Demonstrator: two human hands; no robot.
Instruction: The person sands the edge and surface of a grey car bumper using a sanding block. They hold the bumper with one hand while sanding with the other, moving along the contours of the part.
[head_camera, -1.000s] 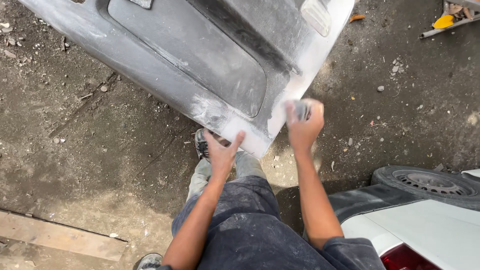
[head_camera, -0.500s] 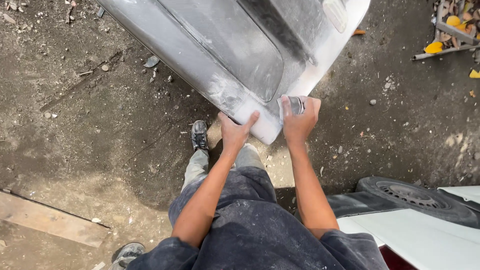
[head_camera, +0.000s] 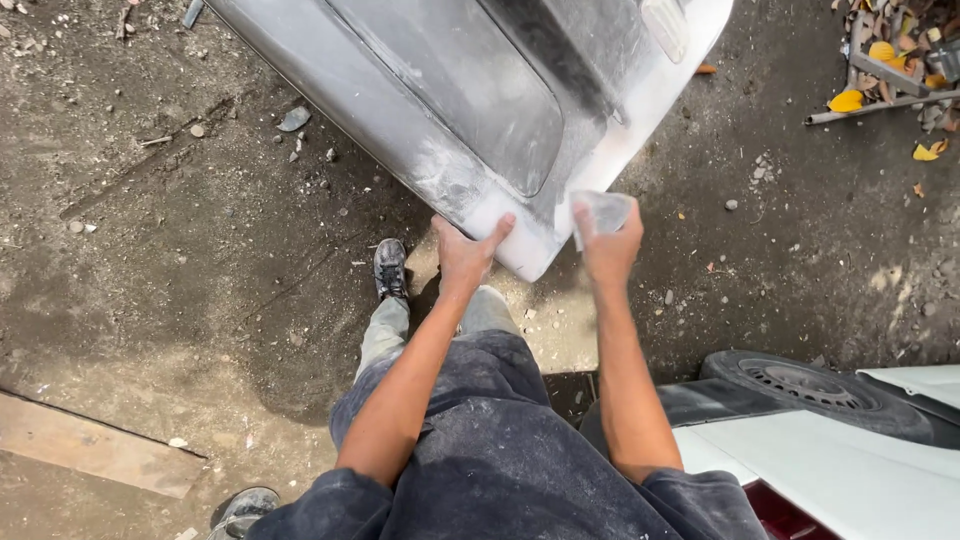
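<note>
A large grey car body panel (head_camera: 470, 90) lies on the dirt ground in front of me, its near corner dusted white. My left hand (head_camera: 466, 250) grips that near corner, fingers wrapped over the edge. My right hand (head_camera: 608, 240) holds a folded piece of grey sandpaper (head_camera: 602, 212) against the white edge of the panel, just right of the corner. Both forearms reach forward over my dusty dark trousers.
A white car with a tyre (head_camera: 800, 385) stands at the lower right. A wooden plank (head_camera: 90, 445) lies at the lower left. Scrap metal and yellow leaves (head_camera: 885, 70) are heaped at the upper right. My shoe (head_camera: 389, 268) stands on the dirt under the panel's corner.
My left hand has come up from below the panel and taken hold of its corner. My right hand with the sandpaper has stayed at the panel's edge, shifting slightly.
</note>
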